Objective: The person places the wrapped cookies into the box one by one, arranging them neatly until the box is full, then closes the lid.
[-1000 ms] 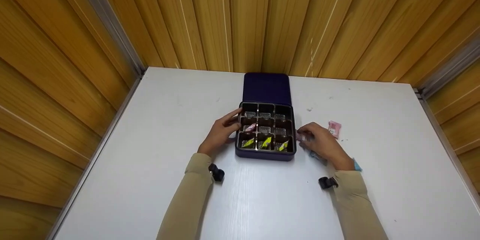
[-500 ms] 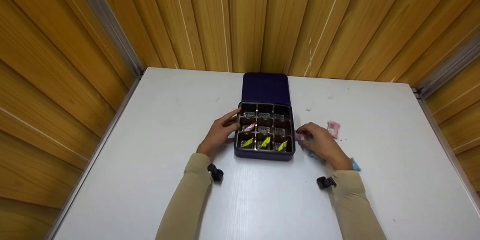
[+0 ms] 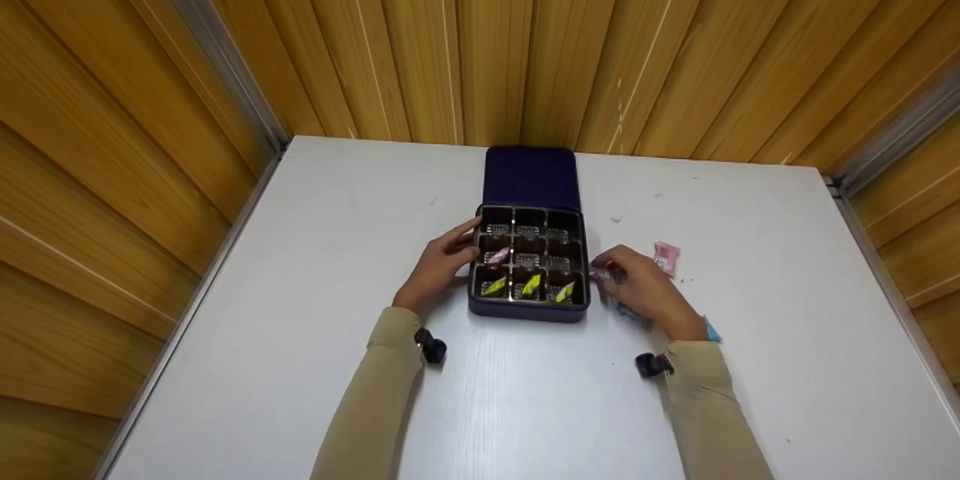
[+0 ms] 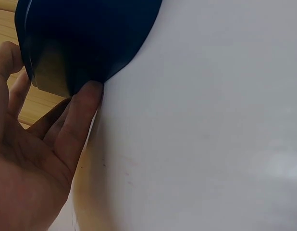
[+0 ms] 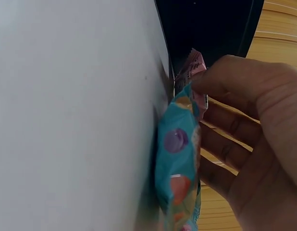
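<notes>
A dark blue box with a nine-compartment insert stands on the table, its lid folded back. Three yellow-green wrapped candies, including one at the centre, fill the near row; a pink wrapped candy lies in the left compartment of the middle row. My left hand rests against the box's left side, thumb and index finger at the rim. Just off the right side, my right hand pinches another pink wrapped candy between thumb and fingers. A blue wrapped candy lies beneath that hand.
On the white table, a separate pink candy lies right of the right hand. Another blue wrapper shows beside the right wrist. Wooden-look panels rise behind the table's far edge.
The pink candy between the right fingers has tilted slightly. Both hands and the box stay in place.
</notes>
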Available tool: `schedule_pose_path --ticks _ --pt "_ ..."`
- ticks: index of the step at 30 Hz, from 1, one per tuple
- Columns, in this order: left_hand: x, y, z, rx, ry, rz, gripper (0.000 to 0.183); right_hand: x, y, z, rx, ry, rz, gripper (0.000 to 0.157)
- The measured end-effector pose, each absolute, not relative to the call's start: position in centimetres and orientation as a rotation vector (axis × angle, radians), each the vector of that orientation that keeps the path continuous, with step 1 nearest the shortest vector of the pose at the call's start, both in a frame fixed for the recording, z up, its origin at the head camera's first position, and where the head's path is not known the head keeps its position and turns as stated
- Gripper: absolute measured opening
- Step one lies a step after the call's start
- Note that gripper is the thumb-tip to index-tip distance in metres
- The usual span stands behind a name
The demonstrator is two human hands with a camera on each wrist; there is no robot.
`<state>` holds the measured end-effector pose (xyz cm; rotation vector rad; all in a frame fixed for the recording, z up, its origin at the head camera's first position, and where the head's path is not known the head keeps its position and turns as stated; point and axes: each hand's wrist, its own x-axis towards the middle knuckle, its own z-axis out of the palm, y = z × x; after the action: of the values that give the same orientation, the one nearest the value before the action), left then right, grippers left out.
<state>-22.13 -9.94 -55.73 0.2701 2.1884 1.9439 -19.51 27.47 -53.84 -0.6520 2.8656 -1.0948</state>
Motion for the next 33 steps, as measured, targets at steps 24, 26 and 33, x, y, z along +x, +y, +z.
schedule_pose_path --ticks 24,26,33 --pt "-22.04 -9.87 -55.67 0.203 2.139 1.97 0.06 -19.6 27.56 -53.6 -0.573 2.938 -1.114 0.027" --pt "-22.06 -9.87 -55.69 0.212 2.149 1.964 0.06 -19.59 27.57 -53.62 -0.575 2.946 -1.124 0.027" --pt "-22.09 -9.82 -55.72 0.229 2.158 1.968 0.06 -19.66 27.56 -53.69 -0.578 2.957 -1.139 0.024"
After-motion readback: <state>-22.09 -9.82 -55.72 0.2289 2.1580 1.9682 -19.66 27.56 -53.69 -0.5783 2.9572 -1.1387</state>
